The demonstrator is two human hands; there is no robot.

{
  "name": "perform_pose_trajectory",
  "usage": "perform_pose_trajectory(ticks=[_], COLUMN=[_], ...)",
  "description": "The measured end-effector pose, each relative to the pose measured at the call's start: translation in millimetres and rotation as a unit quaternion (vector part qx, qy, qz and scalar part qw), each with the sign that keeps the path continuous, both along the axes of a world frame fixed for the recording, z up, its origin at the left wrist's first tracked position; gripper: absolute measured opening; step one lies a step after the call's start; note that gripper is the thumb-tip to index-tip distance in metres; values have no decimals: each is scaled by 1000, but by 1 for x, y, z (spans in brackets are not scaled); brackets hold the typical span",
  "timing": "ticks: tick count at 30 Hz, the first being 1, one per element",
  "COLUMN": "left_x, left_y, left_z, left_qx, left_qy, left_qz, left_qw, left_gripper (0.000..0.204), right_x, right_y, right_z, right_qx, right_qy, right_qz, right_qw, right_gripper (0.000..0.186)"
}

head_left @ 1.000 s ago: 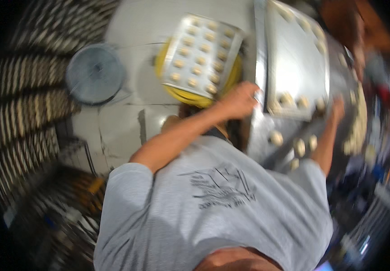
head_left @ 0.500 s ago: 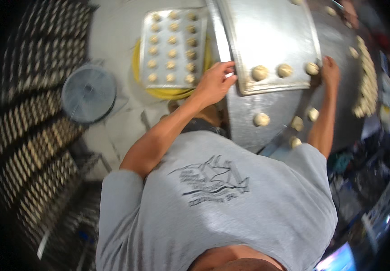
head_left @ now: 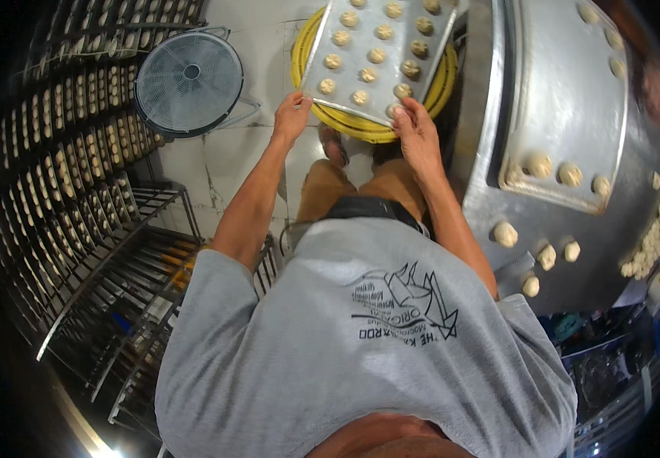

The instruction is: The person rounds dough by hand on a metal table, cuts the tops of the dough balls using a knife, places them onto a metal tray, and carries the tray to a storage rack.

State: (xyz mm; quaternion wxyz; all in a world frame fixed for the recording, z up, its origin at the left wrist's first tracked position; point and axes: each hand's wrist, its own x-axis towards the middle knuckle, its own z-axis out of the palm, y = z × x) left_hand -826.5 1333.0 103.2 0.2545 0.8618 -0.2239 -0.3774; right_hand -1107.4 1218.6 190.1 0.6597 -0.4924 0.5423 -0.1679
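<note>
A metal tray (head_left: 388,82) holding several rows of scored dough balls (head_left: 376,55) lies over a round yellow object (head_left: 440,91) at top centre. My left hand (head_left: 291,117) is closed on the tray's near left corner. My right hand (head_left: 417,141) grips the near right corner, its thumb beside a dough ball. To the right, another tray (head_left: 563,99) on the steel table (head_left: 490,191) carries several dough balls along its edges, with loose dough pieces (head_left: 505,234) nearer me.
At left stand tall racks (head_left: 78,160) packed with trays of dough, a lower metal rack (head_left: 154,252) and a round grey fan (head_left: 200,95) on the tiled floor. A long heap of dough (head_left: 647,237) lies on the table's right side. Another person's hand (head_left: 654,84) shows at the upper right.
Both my hands have left the tray on the table and moved leftward onto the tray of dough balls over the yellow object, closing on its near corners.
</note>
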Motion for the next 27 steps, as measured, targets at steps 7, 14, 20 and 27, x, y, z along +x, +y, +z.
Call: perform_pose_trajectory(ticks=[7, 14, 20, 27], left_x=[68, 71, 63, 58], left_y=[-32, -58, -69, -39], left_z=[-101, -98, -114, -52], left_qx=[-18, 55, 91, 5], left_qy=[-47, 2, 4, 24], left_qz=[-56, -88, -16, 209], left_qw=[997, 995, 996, 978], left_gripper=[64, 70, 65, 57], right_x=[10, 9, 67, 75], right_y=[-26, -36, -3, 25], right_z=[-173, -203, -138, -126], right_qx=[28, 109, 170, 72], right_qy=[288, 178, -19, 100], right_qz=[-74, -160, -310, -400], right_qw=[954, 965, 935, 908], right_gripper=[78, 80, 72, 90])
